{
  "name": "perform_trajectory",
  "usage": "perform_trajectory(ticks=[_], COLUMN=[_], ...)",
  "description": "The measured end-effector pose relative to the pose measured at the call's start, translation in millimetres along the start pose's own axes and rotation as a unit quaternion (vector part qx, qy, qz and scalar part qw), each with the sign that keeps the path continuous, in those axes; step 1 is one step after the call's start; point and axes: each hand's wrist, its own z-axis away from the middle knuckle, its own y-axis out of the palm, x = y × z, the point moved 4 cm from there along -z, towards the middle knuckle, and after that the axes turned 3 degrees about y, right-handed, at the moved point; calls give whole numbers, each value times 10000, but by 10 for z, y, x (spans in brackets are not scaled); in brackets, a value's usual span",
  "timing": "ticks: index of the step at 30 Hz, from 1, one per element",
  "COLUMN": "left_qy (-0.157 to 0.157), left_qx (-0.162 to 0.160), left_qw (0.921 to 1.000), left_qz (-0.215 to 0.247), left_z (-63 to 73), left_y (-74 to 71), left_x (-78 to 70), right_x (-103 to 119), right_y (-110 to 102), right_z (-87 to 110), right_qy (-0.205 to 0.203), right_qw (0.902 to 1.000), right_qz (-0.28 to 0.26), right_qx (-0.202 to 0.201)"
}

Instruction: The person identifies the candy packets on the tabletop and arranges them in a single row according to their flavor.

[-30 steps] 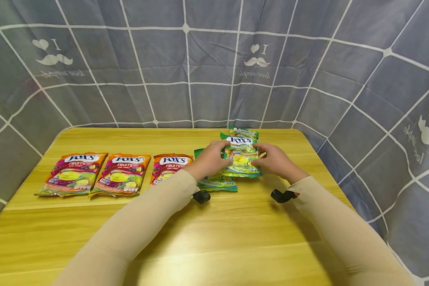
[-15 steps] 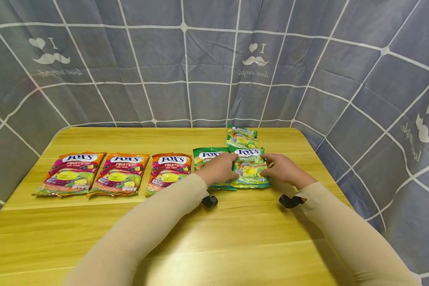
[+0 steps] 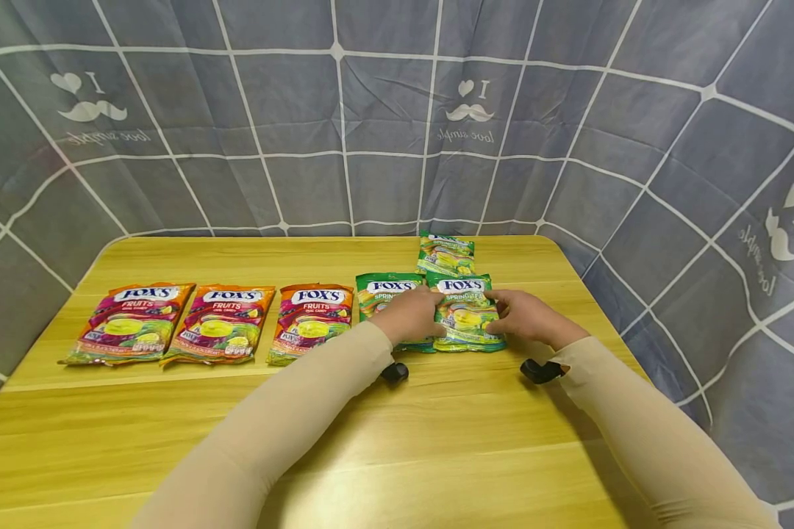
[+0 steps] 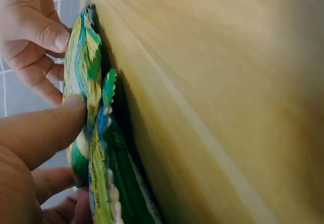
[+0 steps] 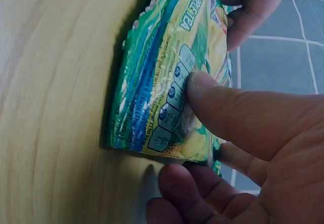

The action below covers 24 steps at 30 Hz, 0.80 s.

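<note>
A green FOX'S Spring Tea candy bag (image 3: 465, 312) lies face up on the table, between my two hands. My left hand (image 3: 405, 314) grips its left edge, thumb (image 4: 61, 130) on the front. On the opposite edge my right hand (image 3: 528, 317) holds the bag, its thumb (image 5: 217, 100) on the printed front and its fingers curled at the side. A second green candy bag (image 3: 382, 285) lies directly to the left, partly hidden under my left hand. Behind these is a third green bag (image 3: 446, 254), nearer the table's back edge.
Three red-orange FOX'S Fruits candy bags, a left one (image 3: 132, 323), a middle one (image 3: 218, 323) and a right one (image 3: 312, 319), lie in a row on the wooden table (image 3: 397, 441). A grey checked curtain (image 3: 304, 184) stands around the table's back and sides.
Both hands have brought the held green bag forward and slightly right, from over the other green bags down beside the second one. In the last half second it has barely shifted.
</note>
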Motion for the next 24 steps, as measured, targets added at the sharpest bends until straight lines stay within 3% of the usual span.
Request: perform_trajectory(ticks=[6,24], left_qy=[-95,-190], left_qx=[13,303], left_qw=[9993,9981], left_qz=[-352,-505], left_z=[0,-33], left_y=[7,19], left_x=[-26,-43], right_x=[-59,-80], right_y=[6,-18], right_z=[-39,-98], right_qy=[71,-144], right_qw=[9996,9963], right_qz=[103,373], right_qx=[268,763])
